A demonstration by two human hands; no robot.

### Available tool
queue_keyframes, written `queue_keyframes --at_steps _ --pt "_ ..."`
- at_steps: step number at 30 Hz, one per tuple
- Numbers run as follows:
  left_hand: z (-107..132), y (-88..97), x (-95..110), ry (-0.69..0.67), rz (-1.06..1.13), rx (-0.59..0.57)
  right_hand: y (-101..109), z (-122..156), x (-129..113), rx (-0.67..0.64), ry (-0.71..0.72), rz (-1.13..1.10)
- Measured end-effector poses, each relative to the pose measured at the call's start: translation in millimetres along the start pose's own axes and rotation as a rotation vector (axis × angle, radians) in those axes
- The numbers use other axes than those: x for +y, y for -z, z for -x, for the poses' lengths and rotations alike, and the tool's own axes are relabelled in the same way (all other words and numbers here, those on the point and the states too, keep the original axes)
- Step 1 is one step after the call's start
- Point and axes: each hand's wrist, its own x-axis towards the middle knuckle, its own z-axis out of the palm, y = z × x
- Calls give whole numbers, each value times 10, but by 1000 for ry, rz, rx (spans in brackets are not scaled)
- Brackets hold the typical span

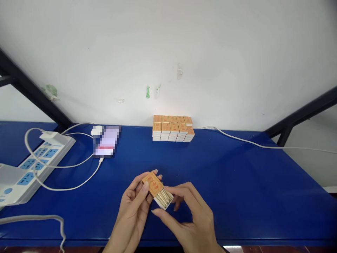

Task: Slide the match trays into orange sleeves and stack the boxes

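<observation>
My left hand (135, 205) is closed round an orange matchbox (155, 184), thumb on top of the printed sleeve and fingertips showing beyond its far side. Its white inner tray is slid partly out toward the lower right, and pale matches (164, 198) lie packed inside. Beside the tray is my right hand (191, 214), its thumb and forefinger spread around the protruding end. The forefinger is at the tray's right side, though I cannot tell whether it touches. A gap shows between the right thumb and the tray.
Several stacked matchboxes (172, 130) stand against the wall at the back of the blue table (237, 189). On the left are a blurred-out phone (107, 142), a white charging cable (84, 184) and a power strip (56, 151). Another cable (244, 140) runs along the back right.
</observation>
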Motion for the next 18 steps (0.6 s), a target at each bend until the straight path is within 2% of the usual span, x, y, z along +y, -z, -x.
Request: queue_keyframes --at_steps 5,7,13,18 --pt "49 -74 58 83 90 76 49 -77 -6 -216 -80 -155" --pt "67 -85 65 105 110 82 58 -83 26 -240 -96 -167" --pt "155 -143 -39 172 158 20 45 -112 135 -179 -174 -126" --pt "193 -178 -35 198 167 -4 151 -201 162 -374 -184 -107"
